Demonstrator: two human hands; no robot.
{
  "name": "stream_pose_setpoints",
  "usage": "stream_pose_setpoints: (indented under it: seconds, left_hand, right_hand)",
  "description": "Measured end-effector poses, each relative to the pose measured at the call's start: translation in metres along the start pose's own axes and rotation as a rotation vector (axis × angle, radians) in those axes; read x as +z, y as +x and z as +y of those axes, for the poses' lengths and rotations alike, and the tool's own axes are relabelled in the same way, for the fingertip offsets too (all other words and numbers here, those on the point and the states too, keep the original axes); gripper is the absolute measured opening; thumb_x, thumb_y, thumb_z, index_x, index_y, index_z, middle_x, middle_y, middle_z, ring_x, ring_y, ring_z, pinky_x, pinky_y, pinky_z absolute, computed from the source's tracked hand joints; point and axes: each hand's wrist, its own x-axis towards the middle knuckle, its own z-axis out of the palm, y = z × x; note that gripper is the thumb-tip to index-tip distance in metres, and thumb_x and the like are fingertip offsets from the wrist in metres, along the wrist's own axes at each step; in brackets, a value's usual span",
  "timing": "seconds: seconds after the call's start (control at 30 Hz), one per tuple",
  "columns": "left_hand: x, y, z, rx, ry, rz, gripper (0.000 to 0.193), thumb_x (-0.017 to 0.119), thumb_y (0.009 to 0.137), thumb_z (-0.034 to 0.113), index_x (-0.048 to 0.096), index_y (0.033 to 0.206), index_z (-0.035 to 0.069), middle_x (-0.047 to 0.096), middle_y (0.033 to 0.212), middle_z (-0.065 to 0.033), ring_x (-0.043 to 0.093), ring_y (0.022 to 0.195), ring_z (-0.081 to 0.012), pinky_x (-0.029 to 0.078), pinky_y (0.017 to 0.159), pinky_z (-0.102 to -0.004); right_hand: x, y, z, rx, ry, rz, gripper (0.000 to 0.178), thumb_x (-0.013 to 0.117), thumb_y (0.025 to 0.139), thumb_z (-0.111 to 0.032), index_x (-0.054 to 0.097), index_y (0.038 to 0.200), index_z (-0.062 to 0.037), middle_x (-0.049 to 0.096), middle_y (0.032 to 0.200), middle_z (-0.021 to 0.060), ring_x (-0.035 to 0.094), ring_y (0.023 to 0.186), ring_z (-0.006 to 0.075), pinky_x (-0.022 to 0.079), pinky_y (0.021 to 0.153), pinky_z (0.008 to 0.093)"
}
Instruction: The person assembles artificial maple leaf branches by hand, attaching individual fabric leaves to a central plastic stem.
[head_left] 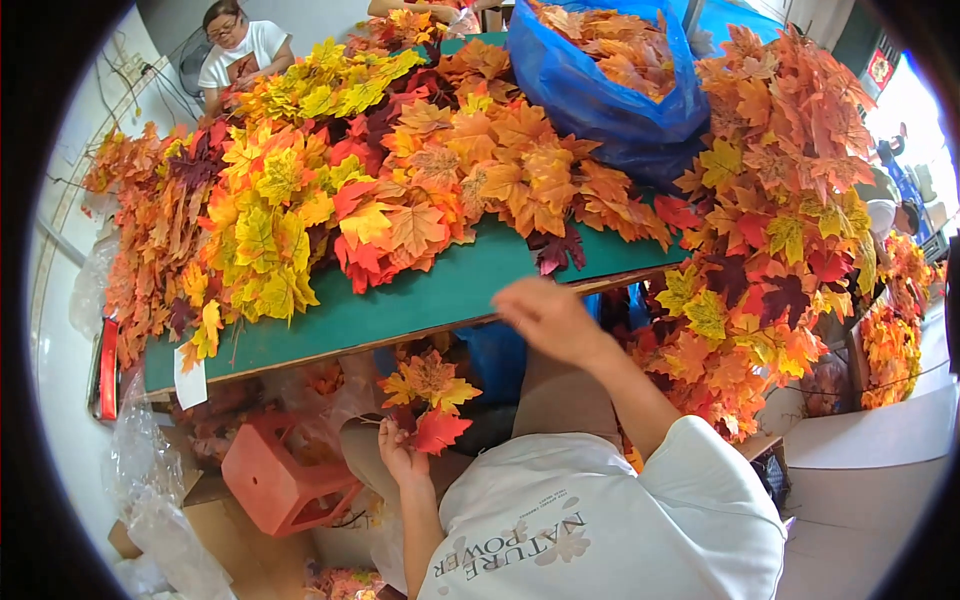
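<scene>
Below the table's front edge, my left hand point(402, 452) is closed on the stem of an artificial maple leaf sprig point(428, 384) with orange, yellow and red leaves. My right hand point(548, 318) hovers at the table's front edge, apart from the sprig. Its fingers are smeared by motion, and I see nothing plainly in them. Beyond it, a dark purple leaf point(557, 250) hangs from the heap of orange leaf sprigs point(520, 170) on the green table point(400, 292). Yellow leaf sprigs point(265, 240) lie further left.
A blue plastic bag point(610, 130) full of orange leaves stands at the back. Tall leaf bunches point(780, 200) rise on the right. A red plastic stool point(275, 480) and clear plastic wrap point(150, 480) are at lower left. Across the table, a person point(245, 60) in white handles something.
</scene>
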Motion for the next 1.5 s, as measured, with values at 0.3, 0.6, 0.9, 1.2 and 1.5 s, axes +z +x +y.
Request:
stream_pose_setpoints:
  seconds: [0.3, 0.6, 0.9, 1.2, 1.5]
  left_hand:
    - [0.013, -0.011, 0.001, -0.046, -0.042, -0.121, 0.01, 0.053, 0.091, 0.008, 0.049, 0.1, 0.009, 0.052, 0.076, 0.0033, 0.048, 0.058, -0.0042, 0.046, 0.058, -0.0208]
    - [0.016, -0.016, 0.012, -0.03, -0.085, -0.074, 0.007, 0.052, 0.092, 0.007, 0.05, 0.098, 0.009, 0.052, 0.075, 0.0041, 0.048, 0.058, -0.0043, 0.047, 0.059, -0.0191]
    - [0.021, -0.021, 0.011, -0.079, -0.1, -0.12, 0.012, 0.054, 0.089, 0.004, 0.051, 0.1, 0.008, 0.053, 0.076, 0.0033, 0.05, 0.058, -0.0058, 0.054, 0.075, -0.0351]
    - [0.02, -0.017, 0.008, -0.075, -0.029, -0.233, 0.011, 0.055, 0.089, 0.004, 0.054, 0.1, 0.006, 0.055, 0.077, 0.0015, 0.052, 0.061, -0.0078, 0.052, 0.064, -0.0255]
    - [0.031, -0.027, 0.012, -0.07, 0.009, -0.208, 0.013, 0.055, 0.089, 0.005, 0.054, 0.101, 0.007, 0.058, 0.08, 0.0016, 0.055, 0.062, -0.0071, 0.049, 0.059, -0.0217]
  right_hand:
    - [-0.024, 0.081, 0.043, -0.083, -0.634, 0.264, 0.057, 0.076, 0.069, -0.034, 0.055, 0.109, 0.0018, 0.047, 0.1, 0.0151, 0.049, 0.095, 0.0298, 0.044, 0.082, 0.0371]
    - [-0.029, 0.108, 0.091, -0.028, -0.689, 0.505, 0.02, 0.061, 0.084, -0.022, 0.066, 0.076, -0.0046, 0.063, 0.083, 0.0063, 0.06, 0.068, 0.0211, 0.049, 0.057, 0.0335]
    - [-0.055, 0.118, 0.089, 0.371, 1.139, 0.585, 0.023, 0.046, 0.096, -0.021, 0.05, 0.11, -0.0026, 0.063, 0.098, 0.0122, 0.066, 0.084, 0.021, 0.053, 0.059, 0.018]
    - [-0.055, 0.126, 0.085, 0.354, 0.847, 0.408, 0.02, 0.064, 0.084, -0.006, 0.062, 0.103, -0.0027, 0.065, 0.091, 0.0042, 0.062, 0.076, 0.011, 0.05, 0.062, 0.02]
    - [-0.05, 0.155, 0.055, 0.349, 0.979, 0.192, 0.018, 0.061, 0.088, -0.017, 0.065, 0.097, -0.002, 0.063, 0.079, 0.0019, 0.06, 0.071, 0.0068, 0.049, 0.056, 0.0208]
